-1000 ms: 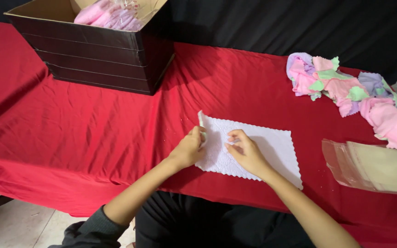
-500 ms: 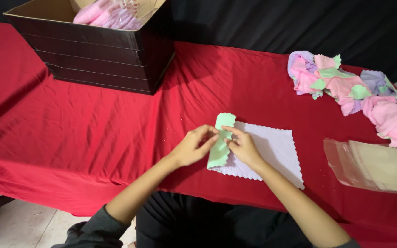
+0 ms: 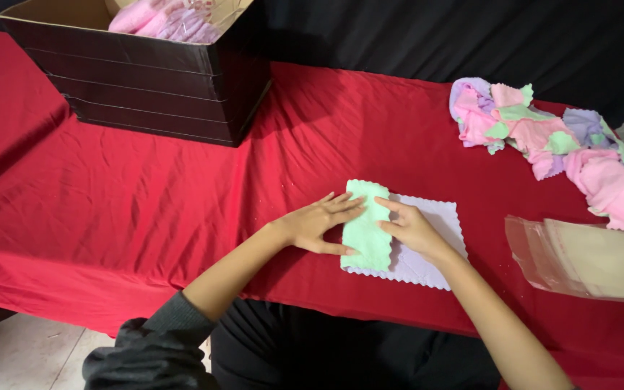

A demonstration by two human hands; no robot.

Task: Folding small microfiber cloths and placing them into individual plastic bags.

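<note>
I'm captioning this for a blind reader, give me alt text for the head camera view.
Two bare hands, left hand and right hand, press flat on a green cloth folded over a lilac cloth on a red tablecloth. A dark box holding pink cloths stands at the far left, a pile of pastel cloths at the far right, and clear bags near the right edge.

From my feed I see a bench (image 3: pixel 110 188) under a red cloth (image 3: pixel 370 115), creased and draping over the near edge. Behind it hangs a black curtain (image 3: pixel 427 36) — dark, no window in view. Bottom left shows pale floor (image 3: pixel 23 354) — tiled, I think. Light is soft and even.
</note>
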